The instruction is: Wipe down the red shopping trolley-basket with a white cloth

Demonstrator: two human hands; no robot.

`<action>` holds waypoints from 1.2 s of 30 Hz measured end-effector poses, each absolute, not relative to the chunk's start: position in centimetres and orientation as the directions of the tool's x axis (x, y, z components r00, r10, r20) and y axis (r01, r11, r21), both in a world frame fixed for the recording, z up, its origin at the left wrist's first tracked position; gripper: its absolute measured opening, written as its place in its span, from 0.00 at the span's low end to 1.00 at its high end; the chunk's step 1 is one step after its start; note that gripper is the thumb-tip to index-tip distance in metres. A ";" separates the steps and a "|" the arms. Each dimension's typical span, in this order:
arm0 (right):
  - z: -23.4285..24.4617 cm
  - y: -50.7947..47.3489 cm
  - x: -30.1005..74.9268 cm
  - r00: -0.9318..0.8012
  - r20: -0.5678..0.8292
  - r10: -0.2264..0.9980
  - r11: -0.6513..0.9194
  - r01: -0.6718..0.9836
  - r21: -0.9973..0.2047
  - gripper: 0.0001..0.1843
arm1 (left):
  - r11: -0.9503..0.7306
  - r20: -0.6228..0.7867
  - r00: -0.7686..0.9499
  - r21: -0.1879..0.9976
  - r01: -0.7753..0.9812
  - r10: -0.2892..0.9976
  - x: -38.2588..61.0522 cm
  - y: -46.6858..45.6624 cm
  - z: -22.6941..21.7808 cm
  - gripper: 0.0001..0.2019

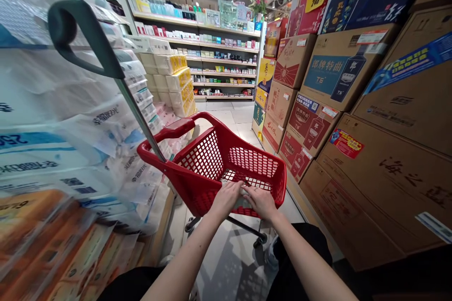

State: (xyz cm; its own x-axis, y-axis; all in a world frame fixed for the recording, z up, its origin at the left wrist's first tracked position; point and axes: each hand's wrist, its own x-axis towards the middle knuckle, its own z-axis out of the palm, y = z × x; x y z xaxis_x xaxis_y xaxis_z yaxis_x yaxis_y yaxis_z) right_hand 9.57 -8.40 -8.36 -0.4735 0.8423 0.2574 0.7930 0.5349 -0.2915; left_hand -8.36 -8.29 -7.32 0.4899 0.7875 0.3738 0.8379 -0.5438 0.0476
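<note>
A red plastic shopping basket (197,183) on wheels stands tilted on the aisle floor in front of me. Its grey pull rod with a dark green handle (76,37) rises up to the left. My left hand (228,197) and my right hand (260,201) meet at the basket's near rim, fingertips touching. The fingers of both curl down inside the basket around a small pale thing that I cannot make out. Through the mesh the rest of the basket's inside shows nothing else.
Stacked packs of tissue and toilet paper (63,141) fill the left side, close to the basket. Brown and red liquor cartons (381,160) are piled high on the right. A narrow tiled aisle (236,117) runs ahead to shelves of small goods (222,61).
</note>
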 end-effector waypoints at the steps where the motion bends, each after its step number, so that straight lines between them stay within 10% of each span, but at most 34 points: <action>1: -8.4 -8.3 9.7 -0.500 0.270 0.823 0.563 0.780 -0.274 0.21 | -0.546 0.389 0.494 0.027 0.838 0.778 -9.1 -8.3 -7.1 0.14; 13: -8.9 -7.7 11.8 -0.501 0.315 0.806 0.562 0.814 -0.145 0.15 | -0.384 0.381 0.486 -0.314 0.868 0.787 -20.1 -7.7 -1.0 0.10; 36: -9.4 -7.8 8.8 -0.401 0.407 0.821 0.430 0.903 0.024 0.14 | -0.417 0.419 0.502 -0.283 0.864 0.756 -16.7 -8.4 -1.2 0.10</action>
State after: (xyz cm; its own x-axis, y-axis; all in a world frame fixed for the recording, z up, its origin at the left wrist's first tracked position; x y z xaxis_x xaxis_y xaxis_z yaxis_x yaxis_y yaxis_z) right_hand 8.83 -7.83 -9.39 -0.4015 0.8205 0.4069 0.9026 0.4299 0.0237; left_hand -16.68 -8.40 -1.15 0.5023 0.7565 0.4188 0.8638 -0.4171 -0.2826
